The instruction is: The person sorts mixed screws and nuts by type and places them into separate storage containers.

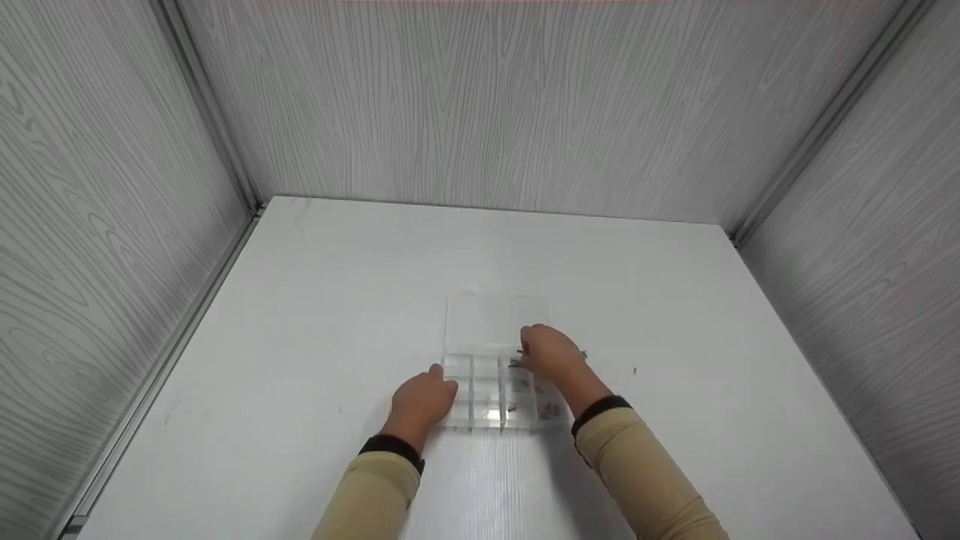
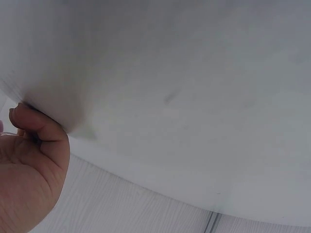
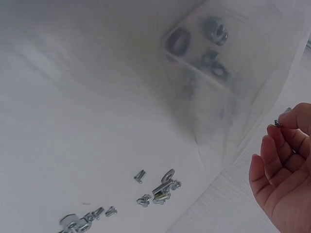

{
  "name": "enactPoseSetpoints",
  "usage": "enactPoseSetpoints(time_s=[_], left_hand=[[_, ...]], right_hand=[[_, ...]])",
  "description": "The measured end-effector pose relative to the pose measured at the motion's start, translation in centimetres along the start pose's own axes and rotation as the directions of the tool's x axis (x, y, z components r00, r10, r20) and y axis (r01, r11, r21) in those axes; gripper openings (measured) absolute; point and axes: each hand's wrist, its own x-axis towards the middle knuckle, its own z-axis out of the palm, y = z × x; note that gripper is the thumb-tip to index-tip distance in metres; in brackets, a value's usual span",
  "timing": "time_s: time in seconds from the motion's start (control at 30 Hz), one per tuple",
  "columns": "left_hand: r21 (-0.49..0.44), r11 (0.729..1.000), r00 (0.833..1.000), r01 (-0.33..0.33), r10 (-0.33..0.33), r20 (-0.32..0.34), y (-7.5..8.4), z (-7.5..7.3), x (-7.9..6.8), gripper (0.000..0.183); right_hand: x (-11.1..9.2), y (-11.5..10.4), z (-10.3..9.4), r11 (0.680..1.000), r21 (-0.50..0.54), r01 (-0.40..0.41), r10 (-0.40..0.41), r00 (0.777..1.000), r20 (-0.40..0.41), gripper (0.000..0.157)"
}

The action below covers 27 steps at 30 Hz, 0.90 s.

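Note:
A clear plastic compartment box (image 1: pixel 472 405) lies on the white table with its lid (image 1: pixel 495 322) folded back. My left hand (image 1: pixel 424 397) holds the box's left edge; in the left wrist view its fingers (image 2: pixel 39 124) are curled. Over the box's upper right compartments, my right hand (image 1: pixel 553 356) pinches a small metal screw (image 3: pixel 279 122) between thumb and fingertip. Nuts (image 3: pixel 216 30) show hazily through the box wall in the right wrist view. Some small hardware pieces (image 1: pixel 550 411) sit in the right-hand compartments.
Loose screws, nuts and a washer (image 3: pixel 167 175) lie on the table right of the box, partly hidden by my right hand in the head view. A single small piece (image 1: pixel 635 370) lies farther right. Wood-grain panels (image 1: pixel 495 105) enclose the back and sides.

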Motion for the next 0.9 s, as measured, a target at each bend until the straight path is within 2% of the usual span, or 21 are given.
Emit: enactPoseSetpoints(time_s=[0.27,0.5,0.7,0.77,0.9], left_hand=[[-0.036,0.999,1.000,0.013,-0.013,0.003,0.5,-0.1,-0.2,0.054],[-0.018,1.000,1.000,0.009,-0.009,-0.004,0.3,0.2,0.1,0.055],[-0.029,1.000,1.000,0.010,-0.010,0.003,0.0,0.2,0.1,0.056],[-0.021,1.000,1.000,0.005,-0.005,0.003,0.0,0.1,0.1,0.055],[0.063,0.997,0.999,-0.038,0.037,0.021,-0.1,0.0,0.1,0.051]], right_hand=[[0.2,0.1,0.8,0.999,-0.037,0.014,-0.016,0.998,-0.063,0.012],[0.2,0.2,0.5,0.999,-0.045,-0.015,0.013,0.999,-0.040,0.011],[0.1,0.6,-0.1,1.000,-0.026,0.005,-0.007,0.999,-0.049,0.009],[0.0,0.9,-0.3,1.000,-0.022,0.012,-0.014,0.998,-0.066,0.007],[-0.3,1.6,-1.0,1.000,0.006,-0.001,0.002,0.996,-0.087,0.005]])
